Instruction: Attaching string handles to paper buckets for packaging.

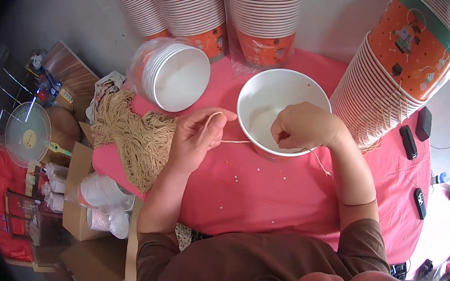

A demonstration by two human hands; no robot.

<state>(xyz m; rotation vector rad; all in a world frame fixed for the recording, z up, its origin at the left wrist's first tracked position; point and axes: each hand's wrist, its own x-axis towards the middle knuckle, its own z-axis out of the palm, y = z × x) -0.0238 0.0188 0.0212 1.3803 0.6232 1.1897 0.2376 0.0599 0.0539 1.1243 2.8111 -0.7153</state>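
Note:
A paper bucket [256,98], white inside, stands mouth up in front of me on the pink-covered table. My left hand [196,135] is just left of its rim, closed with a thin beige cord [234,141] pinched between thumb and fingers. From there the cord runs right to the bucket's near side. My right hand [309,124] is a fist over the bucket's near right rim. A loose cord end hangs below that fist, outside the bucket; the fingertips are hidden.
A heap of beige cords [141,136] lies at the left table edge. Behind it is a bagged bucket stack [180,79] on its side. Tall bucket stacks [265,8] stand at the back; another stack [372,90] with cord handles leans at the right. Black devices [408,143] lie near the right edge.

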